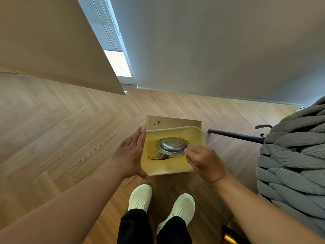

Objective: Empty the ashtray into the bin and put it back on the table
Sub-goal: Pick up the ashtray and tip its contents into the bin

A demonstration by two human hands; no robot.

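A round metal ashtray is turned upside down over the open yellow bin, which stands on the wooden floor. My right hand pinches the ashtray's rim on its right side. Dark ash lies inside the bin below the ashtray. My left hand rests flat against the bin's left wall, fingers straight and apart, holding nothing. A cardboard flap marked "#46" sticks up behind the bin.
A thick grey knitted blanket bulges at the right, with a black rod running from it toward the bin. My two white shoes stand just before the bin. Roller blinds hang at the back and left.
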